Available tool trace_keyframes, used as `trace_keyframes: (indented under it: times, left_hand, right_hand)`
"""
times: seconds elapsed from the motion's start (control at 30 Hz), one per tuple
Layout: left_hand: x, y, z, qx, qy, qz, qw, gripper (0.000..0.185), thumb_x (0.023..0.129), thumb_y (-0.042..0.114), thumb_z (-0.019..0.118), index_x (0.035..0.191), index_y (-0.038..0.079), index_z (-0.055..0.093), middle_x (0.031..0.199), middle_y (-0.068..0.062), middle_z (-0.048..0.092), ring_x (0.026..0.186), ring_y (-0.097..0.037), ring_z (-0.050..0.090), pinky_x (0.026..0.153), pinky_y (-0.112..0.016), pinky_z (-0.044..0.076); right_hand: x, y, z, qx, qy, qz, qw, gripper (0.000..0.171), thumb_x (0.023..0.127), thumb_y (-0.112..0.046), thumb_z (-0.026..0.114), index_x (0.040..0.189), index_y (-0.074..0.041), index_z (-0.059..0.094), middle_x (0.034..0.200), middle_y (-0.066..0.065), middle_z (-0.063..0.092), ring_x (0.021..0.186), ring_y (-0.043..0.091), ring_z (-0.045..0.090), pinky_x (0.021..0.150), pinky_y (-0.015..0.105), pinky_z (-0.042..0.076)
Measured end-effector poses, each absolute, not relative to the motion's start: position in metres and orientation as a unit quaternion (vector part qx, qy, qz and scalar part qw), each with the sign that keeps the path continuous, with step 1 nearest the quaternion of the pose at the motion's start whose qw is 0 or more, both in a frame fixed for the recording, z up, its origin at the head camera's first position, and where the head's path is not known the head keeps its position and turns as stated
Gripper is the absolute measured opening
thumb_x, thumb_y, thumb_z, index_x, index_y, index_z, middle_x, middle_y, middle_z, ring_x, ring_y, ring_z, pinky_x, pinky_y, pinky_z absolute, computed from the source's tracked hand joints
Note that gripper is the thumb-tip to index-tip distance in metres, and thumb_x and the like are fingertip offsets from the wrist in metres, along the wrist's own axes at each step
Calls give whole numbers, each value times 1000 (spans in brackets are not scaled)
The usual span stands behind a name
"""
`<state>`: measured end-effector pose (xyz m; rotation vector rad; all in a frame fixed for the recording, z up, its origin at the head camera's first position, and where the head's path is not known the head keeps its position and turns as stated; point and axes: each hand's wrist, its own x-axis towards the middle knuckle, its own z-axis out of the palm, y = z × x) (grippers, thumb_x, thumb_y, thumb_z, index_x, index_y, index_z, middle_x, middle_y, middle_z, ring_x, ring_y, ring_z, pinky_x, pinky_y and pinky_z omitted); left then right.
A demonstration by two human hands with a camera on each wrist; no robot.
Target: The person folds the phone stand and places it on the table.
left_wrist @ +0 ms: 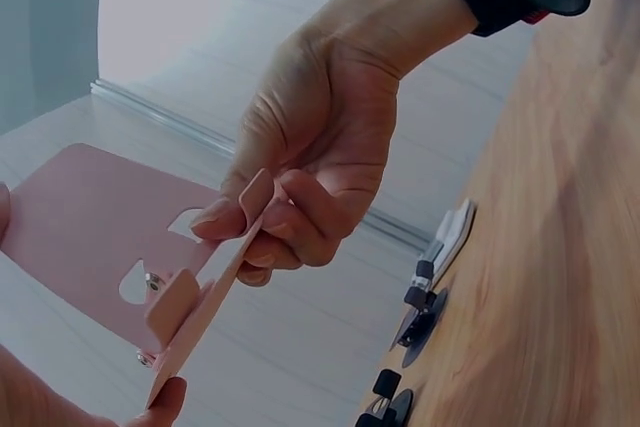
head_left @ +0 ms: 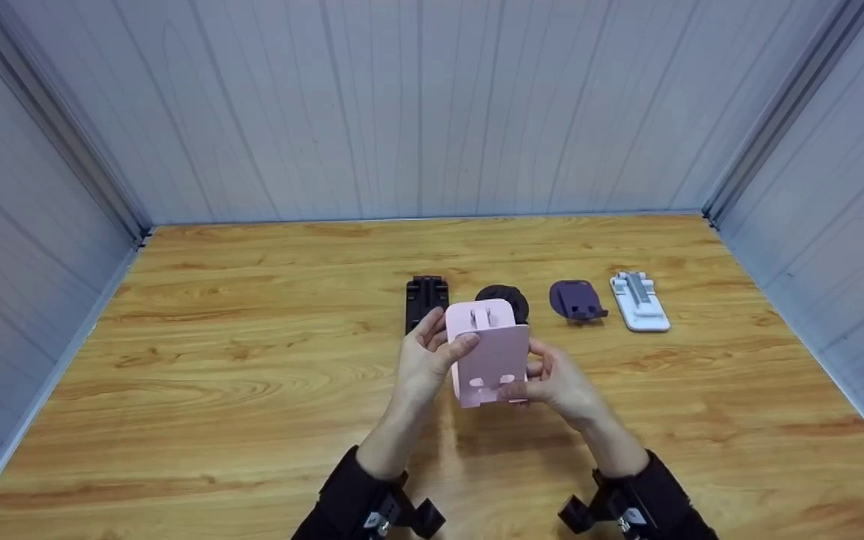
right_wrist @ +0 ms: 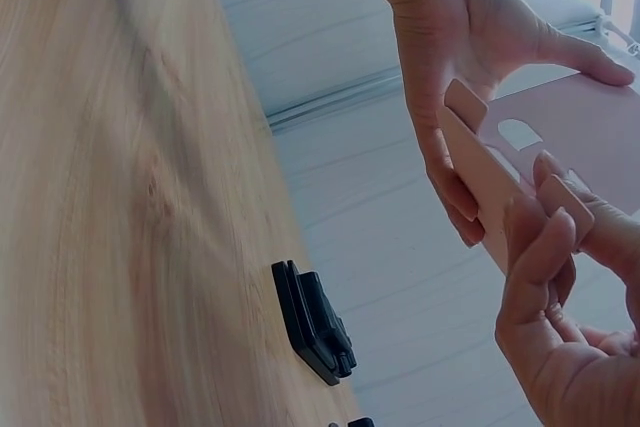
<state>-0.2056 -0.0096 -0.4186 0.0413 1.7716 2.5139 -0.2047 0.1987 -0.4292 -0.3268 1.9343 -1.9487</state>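
Observation:
Both hands hold a pink phone stand (head_left: 492, 356) above the table, its flat plate and cut-outs facing the head camera. My left hand (head_left: 418, 369) grips its left side, thumb across the front of the plate. At the lower right corner, my right hand (head_left: 568, 384) pinches the stand, thumb in front near the cut-outs and fingers behind. The left wrist view shows the right hand (left_wrist: 335, 147) at one of the two small lip tabs (left_wrist: 175, 307). In the right wrist view, the left hand (right_wrist: 450, 57) spreads along the opposite edge.
Behind the held stand lie a black folded stand (head_left: 426, 294) and a round black stand (head_left: 505, 292), both partly covered. Farther right are a purple round-based stand (head_left: 574, 298) and a white folded stand (head_left: 640, 306). Pale panel walls (head_left: 417, 112) enclose the wooden table (head_left: 214, 360).

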Motion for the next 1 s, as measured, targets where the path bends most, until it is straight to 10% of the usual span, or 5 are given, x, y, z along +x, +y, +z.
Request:
trace_keyframes:
  times: [0.27, 0.57, 1.0]
  left_hand:
    - [-204, -9, -411, -15, 577, 817, -1, 89, 83, 1, 81, 157, -21, 36, 148, -34, 53, 107, -15, 64, 91, -15, 56]
    - [-207, -10, -410, -35, 580, 814, -19, 73, 86, -7, 77, 150, -21, 46, 124, -22, 68, 91, -8, 65, 84, -15, 58]
    - [-210, -11, -413, -46, 576, 813, -67, 52, 85, -16, 80, 134, -22, 62, 99, -9, 74, 78, -5, 65, 72, -14, 57]
  right_hand:
    - [-204, 197, -429, -134, 694, -682, 187, 74, 86, 6, 82, 147, 20, 40, 93, -3, 83, 81, 7, 76, 67, 22, 61]
    - [-201, 197, -427, -141, 711, -663, 188, 89, 85, 2, 87, 155, 19, 35, 121, 36, 75, 97, 15, 79, 83, 28, 66]
    - [-200, 197, -425, -150, 732, -636, 193, 75, 83, -3, 91, 140, 18, 46, 122, 36, 74, 99, 15, 78, 84, 26, 66]
